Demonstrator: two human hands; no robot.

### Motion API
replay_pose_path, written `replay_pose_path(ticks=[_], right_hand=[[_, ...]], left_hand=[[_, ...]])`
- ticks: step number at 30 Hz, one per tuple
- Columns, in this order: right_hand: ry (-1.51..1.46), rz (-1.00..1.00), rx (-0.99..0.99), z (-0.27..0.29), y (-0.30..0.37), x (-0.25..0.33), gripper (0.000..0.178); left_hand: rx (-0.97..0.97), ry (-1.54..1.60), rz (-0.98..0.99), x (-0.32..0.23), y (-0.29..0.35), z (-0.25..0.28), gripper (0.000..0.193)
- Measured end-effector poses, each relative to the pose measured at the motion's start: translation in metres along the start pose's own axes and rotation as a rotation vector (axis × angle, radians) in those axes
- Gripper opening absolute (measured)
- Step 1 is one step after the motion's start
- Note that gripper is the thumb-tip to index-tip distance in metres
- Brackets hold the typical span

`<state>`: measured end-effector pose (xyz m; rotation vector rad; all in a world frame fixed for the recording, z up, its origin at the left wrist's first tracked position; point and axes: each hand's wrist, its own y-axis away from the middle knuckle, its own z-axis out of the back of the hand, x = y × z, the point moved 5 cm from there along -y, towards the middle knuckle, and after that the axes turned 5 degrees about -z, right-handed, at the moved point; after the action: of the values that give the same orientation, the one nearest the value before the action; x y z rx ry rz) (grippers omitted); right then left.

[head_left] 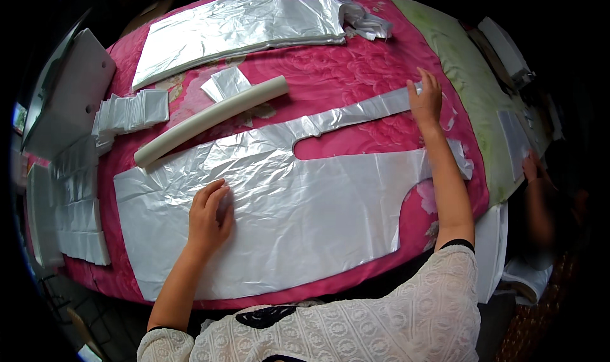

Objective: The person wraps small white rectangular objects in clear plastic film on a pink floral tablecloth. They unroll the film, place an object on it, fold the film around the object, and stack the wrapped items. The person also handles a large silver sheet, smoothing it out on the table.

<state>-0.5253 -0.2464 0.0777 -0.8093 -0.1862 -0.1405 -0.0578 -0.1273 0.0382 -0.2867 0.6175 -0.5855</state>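
A shiny silvery-white plastic apron (pixel 267 235) lies spread over the table in front of me, with a rounded cut-out and a long strap (pixel 362 113) running to the far right. My left hand (pixel 211 217) rests on the apron's left part, fingers loosely bent and thumb apart, holding nothing. At the strap's far end is my right hand (pixel 426 100), its thumb and fingers apart over the plastic. Just beyond the apron's upper left edge lies a pale tube (pixel 213 119), slanting up to the right.
A stack of flat plastic aprons (pixel 241 28) lies at the back of the pink flowered cloth (pixel 318 63). Folded plastic packets (pixel 136 111) stand at the left beside a white box (pixel 76 95); another packet (pixel 229 82) lies behind the tube. Another person's hand (pixel 534 168) shows at the right.
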Motion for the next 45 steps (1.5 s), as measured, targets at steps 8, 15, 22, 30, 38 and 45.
replay_pose_path(ticks=[8, 15, 22, 30, 38, 45], right_hand=[[-0.316, 0.257, 0.73, 0.02, 0.142, 0.14, 0.051], [0.028, 0.155, 0.666, 0.057, 0.151, 0.032, 0.059], [0.256, 0.018, 0.859, 0.108, 0.099, -0.038, 0.078], [-0.191, -0.492, 1.139, 0.116, 0.087, -0.098, 0.036], [0.246, -0.439, 0.843, 0.135, 0.093, -0.14, 0.023], [0.296, -0.071, 0.339, 0.095, 0.088, -0.052, 0.037]], left_hand=[[0.0, 0.003, 0.018, -0.001, 0.001, -0.001, 0.036], [-0.026, -0.002, -0.007, -0.005, -0.001, -0.003, 0.034], [-0.026, 0.005, -0.014, -0.002, 0.003, -0.001, 0.033], [-0.041, 0.032, -0.035, -0.001, 0.003, -0.002, 0.033], [-0.032, 0.034, -0.034, -0.002, 0.002, -0.003, 0.035], [-0.077, 0.1, -0.071, 0.005, 0.009, 0.005, 0.033]])
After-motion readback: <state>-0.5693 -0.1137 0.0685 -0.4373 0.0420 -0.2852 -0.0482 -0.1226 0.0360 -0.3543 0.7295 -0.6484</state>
